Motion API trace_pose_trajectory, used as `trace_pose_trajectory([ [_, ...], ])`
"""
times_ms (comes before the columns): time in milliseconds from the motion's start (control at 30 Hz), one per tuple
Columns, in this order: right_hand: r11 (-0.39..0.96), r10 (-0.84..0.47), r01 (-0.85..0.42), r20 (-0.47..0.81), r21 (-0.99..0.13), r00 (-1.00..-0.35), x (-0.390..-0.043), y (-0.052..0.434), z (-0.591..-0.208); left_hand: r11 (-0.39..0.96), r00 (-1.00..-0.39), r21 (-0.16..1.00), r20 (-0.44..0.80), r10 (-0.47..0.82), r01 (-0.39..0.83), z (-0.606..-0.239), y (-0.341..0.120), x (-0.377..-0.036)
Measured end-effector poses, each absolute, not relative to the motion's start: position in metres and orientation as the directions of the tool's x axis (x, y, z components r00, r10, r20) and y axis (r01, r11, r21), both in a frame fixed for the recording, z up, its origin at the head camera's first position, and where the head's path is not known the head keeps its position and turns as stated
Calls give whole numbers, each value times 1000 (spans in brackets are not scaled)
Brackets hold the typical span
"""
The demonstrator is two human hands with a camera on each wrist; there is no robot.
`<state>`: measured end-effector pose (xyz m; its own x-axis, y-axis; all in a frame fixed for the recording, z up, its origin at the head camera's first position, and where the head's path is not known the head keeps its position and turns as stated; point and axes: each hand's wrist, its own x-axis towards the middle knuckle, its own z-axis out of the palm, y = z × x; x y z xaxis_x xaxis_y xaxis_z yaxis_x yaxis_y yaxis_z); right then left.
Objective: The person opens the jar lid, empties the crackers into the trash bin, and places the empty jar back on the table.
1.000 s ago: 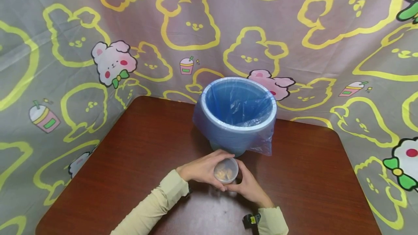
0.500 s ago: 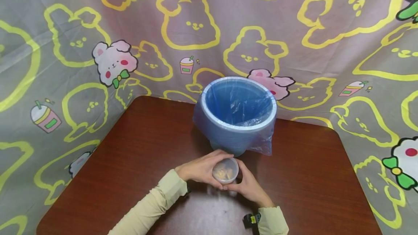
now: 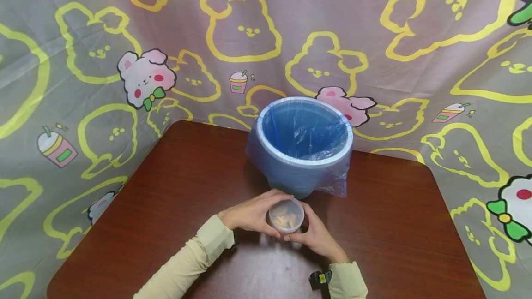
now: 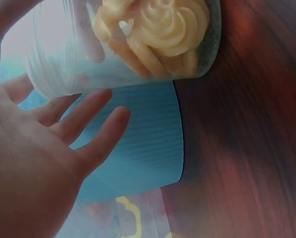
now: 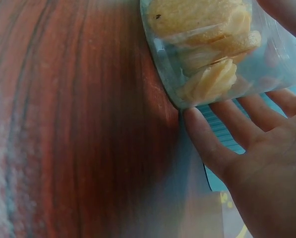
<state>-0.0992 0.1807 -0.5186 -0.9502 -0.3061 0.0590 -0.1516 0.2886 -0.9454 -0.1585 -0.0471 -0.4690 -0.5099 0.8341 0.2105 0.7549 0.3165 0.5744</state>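
Observation:
A clear plastic jar [image 3: 287, 216] stands upright near the middle of the table, between my two hands. Pale swirled cookies [image 4: 170, 25] show through its wall, several of them stacked loosely. My left hand [image 3: 251, 213] holds the jar's left side, thumb at the near side and fingers at the far side. On the other side, my right hand [image 3: 317, 239] grips it with the thumb near the front and fingers behind. In the right wrist view, one right fingertip is by the jar's base. Whether a lid covers the top, I cannot tell.
Just behind the jar stands a blue bin [image 3: 303, 163] lined with a thin blue plastic bag [image 3: 334, 183]. The dark wooden table [image 3: 395, 225] has rounded back corners. A patterned cloth [image 3: 249, 22] hangs around its back and sides.
My left hand has shifted slightly to the left, and its thumb has moved apart from the right thumb. The right hand and the jar stay nearly in place.

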Motion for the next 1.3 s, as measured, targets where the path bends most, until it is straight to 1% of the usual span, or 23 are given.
trace_pose_trajectory([
  [233, 288, -307, -193, 100, -938, -947, -99, 182, -518, 323, -522, 585, 207, 828, 744, -466, -52, -160],
  [400, 303, -289, -177, 87, -936, -953, -99, 182, -517, 330, -522, 582, 196, 830, 743, -464, -55, -160],
  [600, 327, -286, -165, 69, -931, -956, -98, 180, -515, 364, -541, 575, 167, 824, 733, -463, -60, -160],
  [800, 336, -290, -137, 36, -932, -956, -97, 181, -515, 385, -560, 569, 166, 811, 726, -462, -63, -158],
  [967, 335, -294, -144, 42, -931, -955, -97, 180, -515, 396, -572, 568, 166, 804, 722, -461, -66, -157],
  [1100, 330, -291, -142, 43, -933, -956, -98, 180, -515, 398, -579, 574, 169, 798, 716, -460, -67, -158],
  [1300, 338, -282, -136, 38, -931, -959, -98, 180, -515, 412, -600, 605, 139, 788, 681, -459, -68, -159],
])
